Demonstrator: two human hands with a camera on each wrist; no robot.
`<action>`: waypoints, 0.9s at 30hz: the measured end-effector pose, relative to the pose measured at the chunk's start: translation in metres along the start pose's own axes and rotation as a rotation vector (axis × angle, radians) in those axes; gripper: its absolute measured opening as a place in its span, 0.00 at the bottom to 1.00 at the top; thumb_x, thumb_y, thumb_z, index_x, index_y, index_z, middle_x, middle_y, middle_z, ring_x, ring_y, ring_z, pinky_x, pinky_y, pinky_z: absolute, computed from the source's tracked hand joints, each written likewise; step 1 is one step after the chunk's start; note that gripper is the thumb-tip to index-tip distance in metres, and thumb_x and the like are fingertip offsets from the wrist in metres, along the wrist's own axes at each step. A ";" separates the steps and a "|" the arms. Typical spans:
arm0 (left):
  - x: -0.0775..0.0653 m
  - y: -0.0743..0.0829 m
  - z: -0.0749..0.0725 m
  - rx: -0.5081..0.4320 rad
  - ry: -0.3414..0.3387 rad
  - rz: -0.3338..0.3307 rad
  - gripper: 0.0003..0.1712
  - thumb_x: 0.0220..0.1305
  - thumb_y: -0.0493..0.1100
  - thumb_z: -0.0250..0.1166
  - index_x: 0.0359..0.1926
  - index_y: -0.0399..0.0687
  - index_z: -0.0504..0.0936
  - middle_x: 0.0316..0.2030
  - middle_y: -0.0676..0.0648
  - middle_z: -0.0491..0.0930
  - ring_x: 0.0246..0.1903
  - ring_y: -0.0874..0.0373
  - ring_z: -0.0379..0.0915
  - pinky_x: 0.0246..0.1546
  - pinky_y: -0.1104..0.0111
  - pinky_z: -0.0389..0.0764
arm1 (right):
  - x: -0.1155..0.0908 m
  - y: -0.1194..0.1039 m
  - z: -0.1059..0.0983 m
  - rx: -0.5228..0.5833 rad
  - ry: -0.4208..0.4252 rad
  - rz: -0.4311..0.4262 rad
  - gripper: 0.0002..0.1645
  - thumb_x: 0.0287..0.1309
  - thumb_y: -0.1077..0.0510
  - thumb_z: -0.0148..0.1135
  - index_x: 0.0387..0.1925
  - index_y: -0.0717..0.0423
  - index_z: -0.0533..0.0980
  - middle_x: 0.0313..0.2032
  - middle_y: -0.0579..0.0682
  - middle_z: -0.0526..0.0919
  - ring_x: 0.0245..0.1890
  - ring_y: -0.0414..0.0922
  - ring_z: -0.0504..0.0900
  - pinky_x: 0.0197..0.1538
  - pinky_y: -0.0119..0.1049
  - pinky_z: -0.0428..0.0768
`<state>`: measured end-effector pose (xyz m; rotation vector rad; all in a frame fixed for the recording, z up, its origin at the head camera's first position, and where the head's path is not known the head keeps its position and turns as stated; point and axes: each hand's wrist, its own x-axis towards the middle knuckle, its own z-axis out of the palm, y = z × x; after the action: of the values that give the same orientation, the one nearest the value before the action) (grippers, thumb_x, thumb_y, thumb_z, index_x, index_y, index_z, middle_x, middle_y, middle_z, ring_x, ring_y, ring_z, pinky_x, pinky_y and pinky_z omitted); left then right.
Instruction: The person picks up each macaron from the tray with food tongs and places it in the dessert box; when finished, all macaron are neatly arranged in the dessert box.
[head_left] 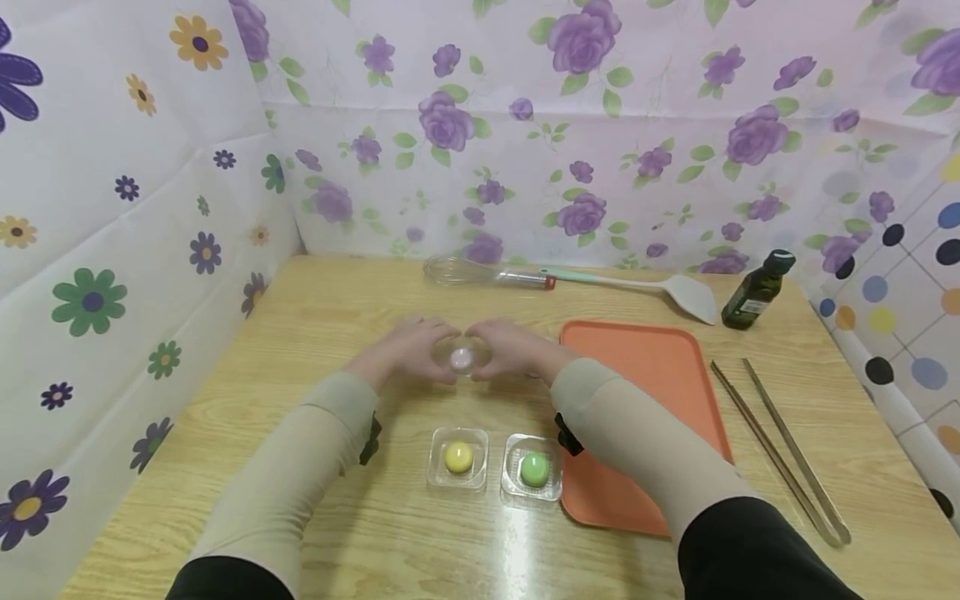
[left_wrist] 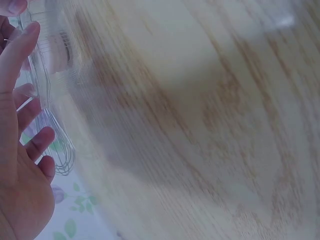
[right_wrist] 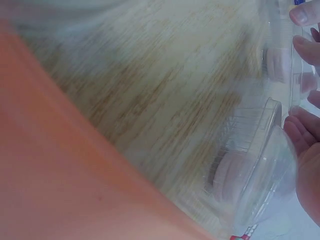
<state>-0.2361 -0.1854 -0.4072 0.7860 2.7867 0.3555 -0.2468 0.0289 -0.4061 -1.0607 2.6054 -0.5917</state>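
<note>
My left hand and right hand meet around a small clear plastic box holding a pale pink macaron. Fingers and thumbs of both hands grip the box from its two sides. In the right wrist view, another clear box with a domed lid and a pale macaron stands beside my right hand; the head view mostly hides it behind that hand. Nearer my body, a yellow macaron and a green macaron each sit in a clear box.
An orange tray lies under my right forearm, with metal tongs to its right. At the back are a whisk, a white spatula and a dark bottle. Flowered sheets surround the wooden table.
</note>
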 end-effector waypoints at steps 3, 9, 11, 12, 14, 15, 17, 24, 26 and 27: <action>0.000 0.001 0.000 -0.014 -0.003 0.001 0.47 0.42 0.63 0.72 0.64 0.54 0.68 0.61 0.50 0.68 0.60 0.51 0.59 0.63 0.53 0.55 | 0.001 -0.001 0.001 -0.023 0.002 -0.001 0.42 0.42 0.46 0.73 0.60 0.53 0.68 0.54 0.49 0.75 0.53 0.45 0.71 0.56 0.39 0.69; -0.003 0.003 0.001 -0.074 -0.012 -0.017 0.47 0.42 0.58 0.75 0.63 0.51 0.68 0.60 0.48 0.69 0.59 0.50 0.61 0.62 0.54 0.59 | 0.002 -0.005 0.003 -0.075 -0.008 -0.005 0.42 0.45 0.47 0.71 0.61 0.57 0.67 0.56 0.53 0.73 0.55 0.49 0.70 0.60 0.41 0.67; -0.003 0.003 0.002 -0.080 -0.014 -0.023 0.46 0.42 0.57 0.75 0.63 0.51 0.68 0.60 0.48 0.69 0.60 0.50 0.61 0.62 0.54 0.59 | 0.002 -0.006 0.003 -0.099 -0.022 0.009 0.43 0.46 0.45 0.70 0.62 0.56 0.66 0.58 0.54 0.72 0.58 0.50 0.68 0.62 0.42 0.65; -0.004 0.003 0.002 -0.083 -0.014 -0.027 0.47 0.42 0.57 0.75 0.64 0.51 0.68 0.60 0.48 0.69 0.60 0.50 0.60 0.63 0.53 0.58 | 0.001 -0.007 0.003 -0.102 -0.027 0.014 0.43 0.47 0.45 0.70 0.62 0.56 0.66 0.58 0.54 0.71 0.58 0.50 0.67 0.63 0.43 0.64; -0.004 0.003 0.003 -0.080 -0.014 -0.033 0.47 0.42 0.57 0.75 0.64 0.52 0.68 0.61 0.48 0.69 0.60 0.50 0.60 0.63 0.53 0.58 | 0.001 -0.008 0.002 -0.106 -0.037 0.025 0.43 0.47 0.45 0.70 0.63 0.56 0.65 0.60 0.55 0.70 0.60 0.51 0.66 0.64 0.44 0.62; -0.004 0.003 0.003 -0.073 -0.013 -0.034 0.47 0.42 0.57 0.75 0.64 0.52 0.67 0.61 0.48 0.68 0.60 0.50 0.60 0.63 0.53 0.58 | 0.000 -0.008 0.002 -0.108 -0.042 0.030 0.43 0.48 0.44 0.70 0.63 0.56 0.65 0.60 0.55 0.70 0.61 0.52 0.65 0.64 0.45 0.62; -0.004 0.003 0.004 -0.070 -0.009 -0.034 0.47 0.42 0.57 0.75 0.64 0.52 0.67 0.61 0.48 0.68 0.60 0.49 0.59 0.63 0.53 0.58 | 0.000 -0.009 0.001 -0.119 -0.042 0.037 0.43 0.48 0.43 0.69 0.63 0.55 0.65 0.61 0.54 0.70 0.61 0.52 0.64 0.64 0.45 0.61; -0.005 0.003 0.003 -0.057 -0.014 -0.036 0.48 0.42 0.58 0.75 0.64 0.53 0.67 0.61 0.48 0.68 0.60 0.50 0.59 0.62 0.53 0.58 | 0.000 -0.005 0.001 -0.202 -0.021 0.031 0.42 0.47 0.39 0.68 0.61 0.53 0.69 0.57 0.50 0.74 0.57 0.50 0.67 0.62 0.44 0.62; -0.005 0.004 0.002 -0.055 -0.018 -0.038 0.49 0.41 0.58 0.75 0.65 0.52 0.67 0.61 0.48 0.68 0.60 0.50 0.59 0.62 0.53 0.58 | 0.000 -0.002 0.000 -0.209 -0.014 0.028 0.41 0.48 0.39 0.68 0.60 0.54 0.70 0.57 0.50 0.74 0.57 0.50 0.68 0.63 0.44 0.61; -0.005 0.004 0.001 -0.057 -0.018 -0.040 0.49 0.41 0.57 0.76 0.65 0.51 0.67 0.62 0.47 0.67 0.60 0.49 0.59 0.63 0.53 0.58 | -0.001 -0.001 -0.002 -0.211 -0.009 0.021 0.41 0.48 0.40 0.67 0.60 0.55 0.70 0.57 0.51 0.75 0.58 0.50 0.68 0.63 0.44 0.61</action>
<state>-0.2294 -0.1850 -0.4066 0.7153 2.7578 0.4166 -0.2464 0.0291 -0.4040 -1.0910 2.7137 -0.3107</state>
